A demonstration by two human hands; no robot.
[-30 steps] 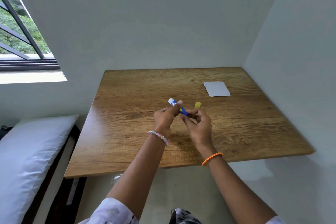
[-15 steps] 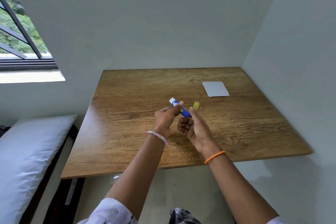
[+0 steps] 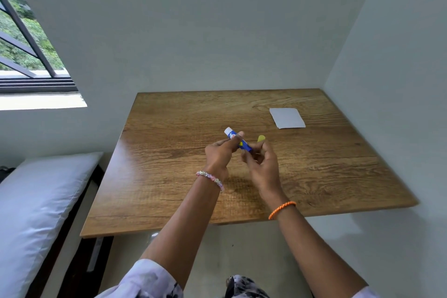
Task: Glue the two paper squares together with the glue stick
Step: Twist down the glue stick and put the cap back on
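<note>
- My left hand (image 3: 221,155) grips the glue stick (image 3: 238,142) above the middle of the desk (image 3: 169,172); fingers (image 3: 238,136) clamped on its blue barrel.
- Stick is tilted, white end pointing toward 10 o'clock, lower end toward 4 o'clock, next to my right hand (image 3: 262,164).
- Right-hand fingers are loosely curled and apart, close to the stick's lower end; I cannot tell whether they touch it.
- Yellow cap (image 3: 261,138) shows just past my right fingertips, at 3 o'clock from the stick; cannot tell if it is held or lying on the desk.
- White paper (image 3: 287,118) lies flat on the desk at 1 o'clock from my hands, well apart from them. Only 1 outline visible; cannot tell whether 2 squares are stacked.
- Beaded bracelet (image 3: 210,178) on left wrist, orange cord bracelet (image 3: 281,209) on right wrist.
- Window (image 3: 26,38) at 10 o'clock; white cushion (image 3: 31,213) at 8 o'clock, beside the desk.
</note>
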